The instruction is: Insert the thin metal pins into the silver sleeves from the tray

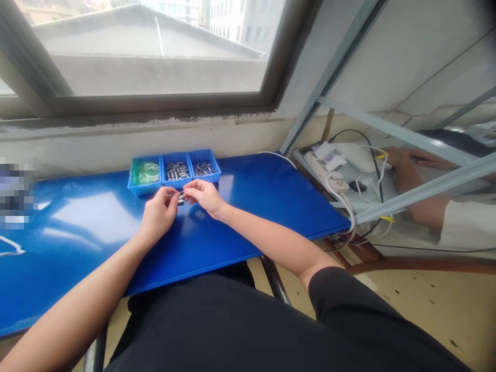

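Observation:
Just in front of three joined blue bins, my left hand (160,211) and my right hand (206,197) meet with their fingertips pinched. Between them is a small metal cylinder (181,199), held by my left fingers. My right fingertips close at its right side on something too small to make out. The left bin (145,190) holds a green plastic bag (147,173). Short metal cylinders (177,171) fill the middle bin (176,183). Thin dark metal pins (203,169) lie in the right bin (209,177).
The blue table (248,217) runs along the wall under a window. At its right stand a metal frame (329,72), a power strip (327,173) and cables (349,212). Another person's arm (418,191) is beyond the frame. A white item (11,248) lies far left.

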Available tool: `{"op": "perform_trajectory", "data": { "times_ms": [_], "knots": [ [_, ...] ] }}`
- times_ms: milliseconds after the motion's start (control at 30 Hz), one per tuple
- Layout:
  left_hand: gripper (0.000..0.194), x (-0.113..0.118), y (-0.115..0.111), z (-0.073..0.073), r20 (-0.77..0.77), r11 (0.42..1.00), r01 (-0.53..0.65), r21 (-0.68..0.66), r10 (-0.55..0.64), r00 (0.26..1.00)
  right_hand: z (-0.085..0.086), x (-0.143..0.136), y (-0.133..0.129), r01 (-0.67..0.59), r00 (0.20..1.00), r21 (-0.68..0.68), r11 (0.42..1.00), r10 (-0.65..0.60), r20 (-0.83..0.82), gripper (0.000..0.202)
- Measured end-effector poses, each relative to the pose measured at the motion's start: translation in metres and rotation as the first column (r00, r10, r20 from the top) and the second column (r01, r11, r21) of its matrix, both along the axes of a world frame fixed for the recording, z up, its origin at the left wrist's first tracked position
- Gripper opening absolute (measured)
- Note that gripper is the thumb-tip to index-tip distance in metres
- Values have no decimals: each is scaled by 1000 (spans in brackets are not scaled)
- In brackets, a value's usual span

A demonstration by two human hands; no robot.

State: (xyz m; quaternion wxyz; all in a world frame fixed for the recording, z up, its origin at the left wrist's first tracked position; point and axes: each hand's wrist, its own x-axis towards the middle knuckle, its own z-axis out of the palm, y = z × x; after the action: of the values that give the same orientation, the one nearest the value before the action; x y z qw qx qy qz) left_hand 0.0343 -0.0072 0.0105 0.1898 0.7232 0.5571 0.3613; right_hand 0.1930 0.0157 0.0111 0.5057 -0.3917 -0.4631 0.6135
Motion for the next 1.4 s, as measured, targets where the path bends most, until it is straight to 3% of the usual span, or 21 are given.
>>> {"op": "perform_trajectory", "data": {
  "times_ms": [367,667,933,1133,1400],
  "knots": [
    [30,0,-2,1,53,999,32,6,-32,998,0,0,0,-21,1000,-4,1000,21,0,7],
    [28,1,-2,1,108,999,35,12,-36,993,-6,-3,0,-128,991,5,992,128,48,14],
    [36,0,-1,-1,50,997,82,8,-83,995,-7,-2,2,-103,992,0,995,102,67,9],
    [33,-2,1,-5,-8,998,59,26,-59,998,-8,-3,0,-130,984,33,991,125,129,14],
    [31,0,-1,1,-51,999,26,35,-24,998,-3,-2,-2,-75,987,91,993,61,147,6]
  ]
}}
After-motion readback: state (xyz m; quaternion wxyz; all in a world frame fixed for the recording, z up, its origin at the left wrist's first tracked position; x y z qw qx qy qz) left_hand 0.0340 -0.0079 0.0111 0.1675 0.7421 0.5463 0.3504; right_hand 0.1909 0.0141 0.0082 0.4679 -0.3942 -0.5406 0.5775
